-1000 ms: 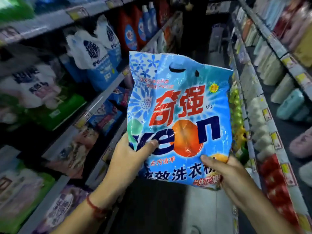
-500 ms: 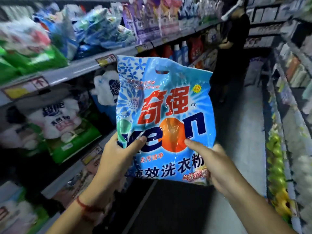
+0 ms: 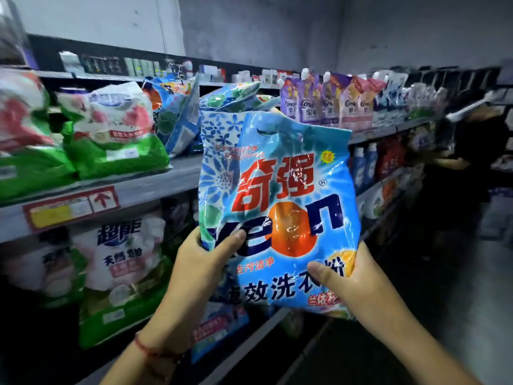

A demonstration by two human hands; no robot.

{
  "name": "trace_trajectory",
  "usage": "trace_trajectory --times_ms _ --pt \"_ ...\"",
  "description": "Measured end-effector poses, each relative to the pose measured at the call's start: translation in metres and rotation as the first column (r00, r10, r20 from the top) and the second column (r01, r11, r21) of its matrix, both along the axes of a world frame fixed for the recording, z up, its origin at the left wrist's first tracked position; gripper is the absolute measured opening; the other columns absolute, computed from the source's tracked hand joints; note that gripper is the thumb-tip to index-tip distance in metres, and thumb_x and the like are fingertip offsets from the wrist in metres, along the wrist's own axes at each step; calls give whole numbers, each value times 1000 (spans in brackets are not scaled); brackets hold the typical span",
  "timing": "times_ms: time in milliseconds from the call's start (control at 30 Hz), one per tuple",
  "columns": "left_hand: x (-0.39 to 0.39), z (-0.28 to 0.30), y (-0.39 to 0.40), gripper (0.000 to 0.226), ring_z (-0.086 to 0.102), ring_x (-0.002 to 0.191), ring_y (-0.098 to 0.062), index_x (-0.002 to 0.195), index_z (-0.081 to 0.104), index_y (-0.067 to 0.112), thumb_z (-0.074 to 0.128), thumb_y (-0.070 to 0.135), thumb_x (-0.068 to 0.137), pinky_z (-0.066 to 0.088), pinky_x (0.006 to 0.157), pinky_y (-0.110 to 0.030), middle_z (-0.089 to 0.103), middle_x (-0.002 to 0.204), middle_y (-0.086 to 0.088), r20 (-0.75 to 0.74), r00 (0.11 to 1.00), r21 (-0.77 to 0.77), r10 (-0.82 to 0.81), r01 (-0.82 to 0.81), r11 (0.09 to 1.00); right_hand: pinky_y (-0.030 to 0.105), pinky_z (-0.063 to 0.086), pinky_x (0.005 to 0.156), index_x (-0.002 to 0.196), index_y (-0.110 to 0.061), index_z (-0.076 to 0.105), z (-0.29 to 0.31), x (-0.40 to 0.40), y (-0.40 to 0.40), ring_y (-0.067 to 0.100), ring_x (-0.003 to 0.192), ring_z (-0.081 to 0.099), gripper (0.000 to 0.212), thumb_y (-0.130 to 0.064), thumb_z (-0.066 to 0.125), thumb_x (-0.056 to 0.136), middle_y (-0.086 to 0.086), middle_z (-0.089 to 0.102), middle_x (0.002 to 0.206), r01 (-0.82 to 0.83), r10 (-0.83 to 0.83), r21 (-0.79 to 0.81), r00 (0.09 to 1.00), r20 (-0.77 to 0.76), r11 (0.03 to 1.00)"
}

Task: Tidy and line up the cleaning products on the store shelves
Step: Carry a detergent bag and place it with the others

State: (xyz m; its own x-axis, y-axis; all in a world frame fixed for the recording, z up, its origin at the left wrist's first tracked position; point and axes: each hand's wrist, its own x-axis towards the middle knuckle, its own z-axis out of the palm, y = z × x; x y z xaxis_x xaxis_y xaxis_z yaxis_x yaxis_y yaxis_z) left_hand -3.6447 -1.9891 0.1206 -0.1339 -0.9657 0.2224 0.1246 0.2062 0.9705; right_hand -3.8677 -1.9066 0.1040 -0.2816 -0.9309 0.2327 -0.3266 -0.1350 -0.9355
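A plain grey wall [image 3: 263, 31] rises behind the aisle, meeting a second grey wall [image 3: 416, 29] at a corner toward the upper right. Grey metal shelving [image 3: 155, 184] runs along the left side and recedes toward the far right, a red-framed price strip [image 3: 70, 208] fixed on its front edge. The floor [image 3: 472, 315] at lower right is dim grey, and the light is low.

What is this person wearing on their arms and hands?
Both forearms are bare, with no sleeves showing, and there are no gloves or rings visible on the left hand or right hand. A thin red string bracelet circles the left wrist.
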Motion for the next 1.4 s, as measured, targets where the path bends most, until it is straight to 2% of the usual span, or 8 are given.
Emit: trace_trajectory --times_ms 300,500,733,833,967,1067,1200,1400 --pt "-29 22 -65 25 69 66 1 109 70 23 74 32 86 51 57 -13 78 86 9 -9 972 -59 233 -233 971 16 56 59 115 -36 59 32 -38 -128 4 80 74 26 -39 65 90 -15 76 97 -157 165 -163 986 38 974" --pt "-44 47 -92 27 75 93 -27 101 72 26 80 41 80 55 91 -57 78 98 -2 -22 905 -79 426 -426 901 18 56 61 116 -31 62 57 -54 -204 5 82 74 21 -31 63 95 -13 76 96 -349 368 -222 928 54 911" --pt "-64 80 -108 22 76 86 -15 102 70 25 76 38 85 59 82 -44 78 93 5 -59 798 -189 600 -599 778 20 57 59 110 -25 62 105 -65 -266 8 75 75 13 -27 62 97 -4 76 91 -555 577 -257 817 11 791" --pt "-62 99 -128 29 75 86 -14 107 70 21 78 38 85 61 80 -42 78 94 2 -49 761 -221 647 -640 736 42 62 75 116 -20 64 127 -67 -296 25 91 75 19 -27 56 101 9 76 105 -639 668 -206 733 131 741" --pt "-58 128 -165 22 47 37 2 82 61 12 76 27 88 39 38 -15 57 49 11 -43 730 -218 682 -673 707 29 59 58 126 -12 59 157 -67 -342 15 71 75 33 -30 38 108 3 77 82 -717 716 -132 626 309 684" --pt "-55 144 -199 26 39 32 -1 76 59 14 75 31 88 33 35 -16 48 39 12 -32 719 -204 694 -684 700 38 60 69 129 -10 58 175 -59 -373 25 86 76 41 -37 36 108 15 77 99 -736 716 -95 608 343 670" --pt "-44 143 -242 86 67 75 -34 110 58 -3 79 68 65 61 66 -46 70 86 -17 49 664 -213 746 -723 657 49 59 79 122 -14 57 181 -40 -413 34 90 75 38 -42 38 107 17 77 97 -698 672 -52 662 332 714" --pt "-35 129 -271 104 47 133 -34 152 21 6 73 60 80 41 111 -49 43 152 -15 177 543 -209 821 -794 571 45 50 103 135 -26 53 148 -20 -447 23 115 61 64 -71 47 91 -2 60 133 -670 668 -41 731 140 742"
